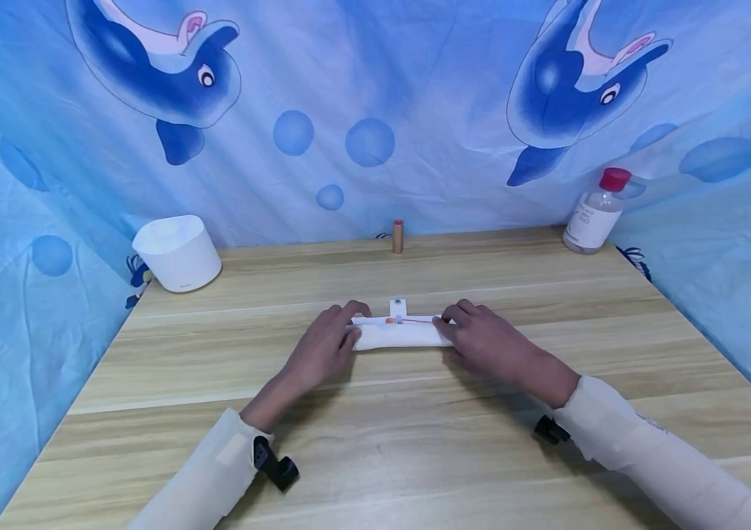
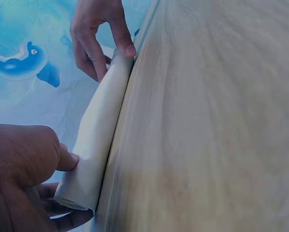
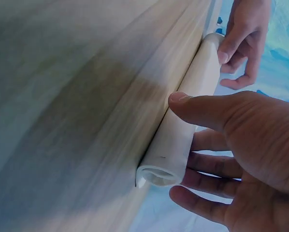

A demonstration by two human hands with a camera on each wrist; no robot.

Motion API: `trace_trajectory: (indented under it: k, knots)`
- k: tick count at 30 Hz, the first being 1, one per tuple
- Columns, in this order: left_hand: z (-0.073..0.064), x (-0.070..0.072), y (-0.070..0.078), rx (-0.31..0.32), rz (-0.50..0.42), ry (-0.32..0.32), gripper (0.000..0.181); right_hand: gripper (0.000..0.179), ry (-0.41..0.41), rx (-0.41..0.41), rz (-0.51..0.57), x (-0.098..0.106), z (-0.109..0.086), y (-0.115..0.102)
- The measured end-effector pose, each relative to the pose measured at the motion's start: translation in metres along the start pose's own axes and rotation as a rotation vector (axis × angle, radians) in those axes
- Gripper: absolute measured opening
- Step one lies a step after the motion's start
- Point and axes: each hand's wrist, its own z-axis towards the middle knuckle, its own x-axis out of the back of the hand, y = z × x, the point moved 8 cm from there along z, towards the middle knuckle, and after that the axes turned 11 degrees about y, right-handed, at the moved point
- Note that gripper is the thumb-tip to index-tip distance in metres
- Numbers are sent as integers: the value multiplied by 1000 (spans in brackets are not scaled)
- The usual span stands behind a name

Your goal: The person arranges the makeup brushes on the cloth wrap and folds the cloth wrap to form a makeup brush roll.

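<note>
A white rolled-up sheet [image 1: 405, 336] lies crosswise on the wooden table [image 1: 375, 442], its far side showing a small tab [image 1: 398, 306] with a round snap and some orange-red print. My left hand [image 1: 324, 346] holds the left end, thumb on the near side and fingers over the far side. At the other end, my right hand [image 1: 488, 342] grips the roll between thumb and fingers. In the right wrist view the end of the roll [image 3: 159, 175] shows its wound layers, with the right thumb [image 3: 193, 104] on top and the fingers along the far side.
A white rounded container [image 1: 180, 258] stands at the back left. Near the back edge, a small brown cylinder [image 1: 398, 239] stands upright. At the back right is a clear bottle [image 1: 590, 221] with a red cap. Behind the table hangs a blue curtain [image 1: 442, 147] printed with dolphins.
</note>
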Motion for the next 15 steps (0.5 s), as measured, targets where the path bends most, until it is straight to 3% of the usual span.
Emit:
trace_trajectory:
  k: [7,12,15]
  knots:
    - [-2,-1,1,-30,20,-20,15,58,-34,-49,32,-9,1,4]
    - [-4,-2,0,-21,5,-77,33,46,5,-32,62,-10,5,6]
    - [-5,-4,1,-52,-4,-101,33,36,4,-30,80,-13,8,7]
